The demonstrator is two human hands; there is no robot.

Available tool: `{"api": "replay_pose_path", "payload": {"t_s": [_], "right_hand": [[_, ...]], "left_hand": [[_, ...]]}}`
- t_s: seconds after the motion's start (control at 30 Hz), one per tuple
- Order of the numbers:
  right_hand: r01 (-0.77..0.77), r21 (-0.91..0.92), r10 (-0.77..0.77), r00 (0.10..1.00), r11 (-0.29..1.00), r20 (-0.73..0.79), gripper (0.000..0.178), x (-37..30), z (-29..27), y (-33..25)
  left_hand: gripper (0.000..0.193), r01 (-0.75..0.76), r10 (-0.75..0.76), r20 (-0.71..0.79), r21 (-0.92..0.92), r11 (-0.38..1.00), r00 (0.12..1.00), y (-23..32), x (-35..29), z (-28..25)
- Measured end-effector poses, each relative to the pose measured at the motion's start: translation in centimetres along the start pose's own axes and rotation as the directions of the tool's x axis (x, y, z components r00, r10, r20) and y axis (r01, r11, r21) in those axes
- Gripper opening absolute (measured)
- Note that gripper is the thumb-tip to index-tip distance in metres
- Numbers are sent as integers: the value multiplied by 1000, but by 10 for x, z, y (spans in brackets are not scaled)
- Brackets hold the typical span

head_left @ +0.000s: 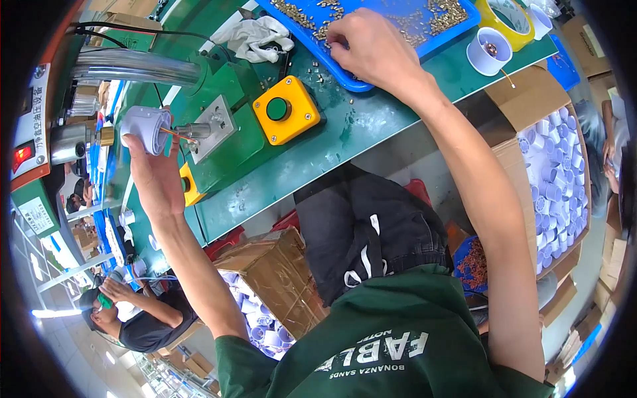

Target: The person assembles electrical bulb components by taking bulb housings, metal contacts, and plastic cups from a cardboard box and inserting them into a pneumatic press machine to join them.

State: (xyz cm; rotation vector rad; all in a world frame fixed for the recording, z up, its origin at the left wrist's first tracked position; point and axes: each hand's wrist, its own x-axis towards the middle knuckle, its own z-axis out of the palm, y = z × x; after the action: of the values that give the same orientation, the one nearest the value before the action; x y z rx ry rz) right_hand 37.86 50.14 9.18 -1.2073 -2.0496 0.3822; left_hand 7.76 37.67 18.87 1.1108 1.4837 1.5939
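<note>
My left hand (156, 178) is wrapped round a pale lavender plastic cup (141, 126) at the press on the left. A thin orange-brown wire (174, 134) sticks out of the cup toward the metal post (196, 131) on the press's steel plate (215, 123). My right hand (371, 50) reaches into a blue tray (355, 83) of small brass fittings (448, 16). Its fingers are curled together at the tray's near left part; whatever they pinch is hidden. Several loose fittings lie on the green table beside the tray.
A yellow box with a green push button (285, 110) stands between my hands. White gloves (259, 38) lie behind it. At right are another cup (490, 52), a yellow tape roll (507, 20) and a carton of cups (554, 186). Another person (149, 312) sits at lower left.
</note>
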Motion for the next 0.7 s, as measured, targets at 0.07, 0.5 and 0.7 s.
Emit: {"api": "replay_pose_path", "payload": {"t_s": [0.07,0.5,0.7], "right_hand": [[42,-14,-43,998,999,-52,14,0,1,2],[108,76,-103,992,991,-68,13,-2,4,0],[239,193,-216,967,952,-133,15,-3,-11,4]], "left_hand": [[61,-41,41,19,1,999,999,-2,1,-6],[51,-328,255,238,356,875,937,-39,0,-31],[44,-395,510,85,743,540,856,-67,-48,-37]]}}
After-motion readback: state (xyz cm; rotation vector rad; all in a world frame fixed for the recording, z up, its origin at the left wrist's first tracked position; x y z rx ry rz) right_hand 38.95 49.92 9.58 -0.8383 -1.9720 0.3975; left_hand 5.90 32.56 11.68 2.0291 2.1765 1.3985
